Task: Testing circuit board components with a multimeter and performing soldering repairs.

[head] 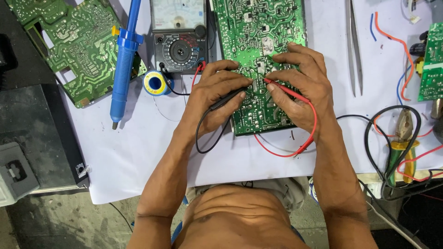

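Your left hand (pixel 217 94) pinches the black probe (pixel 228 98), your right hand (pixel 300 87) the red probe (pixel 286 91), both tips on the green circuit board (pixel 258 55) lying mid-tabletop (pixel 138 152) (multimeter (pixel 179 34) just beside it). A tip could slide and bridge neighbouring solder joints.

White sheet (pixel 138 152) covering worktable, lying flat, smudged and speckled in places. Dark bench edge (pixel 37 133) showing at left, grey box (pixel 14 173) sitting on it near corner. Grey concrete floor (pixel 60 221) showing below table edge, stained. Even overhead light falling, casting soft short shadows on sheet.
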